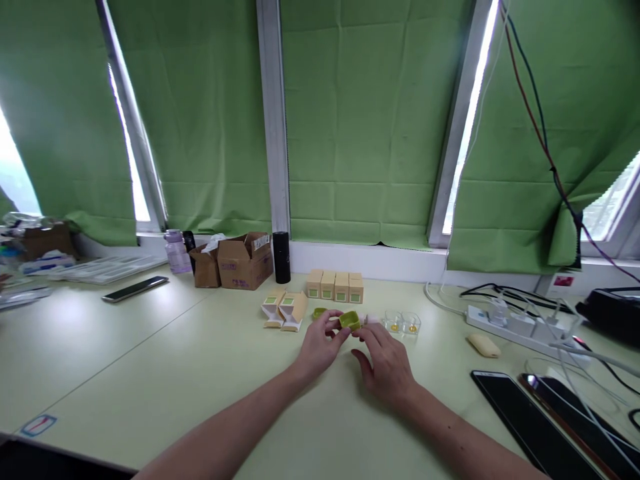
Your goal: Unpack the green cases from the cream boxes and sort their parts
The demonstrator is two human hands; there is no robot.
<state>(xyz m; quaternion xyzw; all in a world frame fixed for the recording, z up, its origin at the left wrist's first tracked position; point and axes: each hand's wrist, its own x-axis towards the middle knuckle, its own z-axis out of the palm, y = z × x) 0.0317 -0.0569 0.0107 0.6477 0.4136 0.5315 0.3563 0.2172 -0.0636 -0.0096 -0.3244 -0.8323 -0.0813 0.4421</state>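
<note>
My left hand (321,343) is closed on a small green square cup (349,321), pinched between thumb and fingers and tilted with its hollow side showing. Close on its right is my right hand (386,360), thumb spread from the bent fingers; the fingertips are at the cup's edge, and whether they touch it I cannot tell. Another green piece (319,312) lies behind my left hand. Just past my right fingers sits a pale pinkish item (371,319), partly hidden. Two clear cups (403,323) with yellowish bottoms stand to the right.
Several small kraft boxes (335,287) stand in a row at the back; two opened boxes (285,309) lie left of them. Cardboard boxes (245,261) and a black cylinder (281,258) stand by the wall. A power strip (520,333), cables and dark phones or tablets (530,420) occupy the right.
</note>
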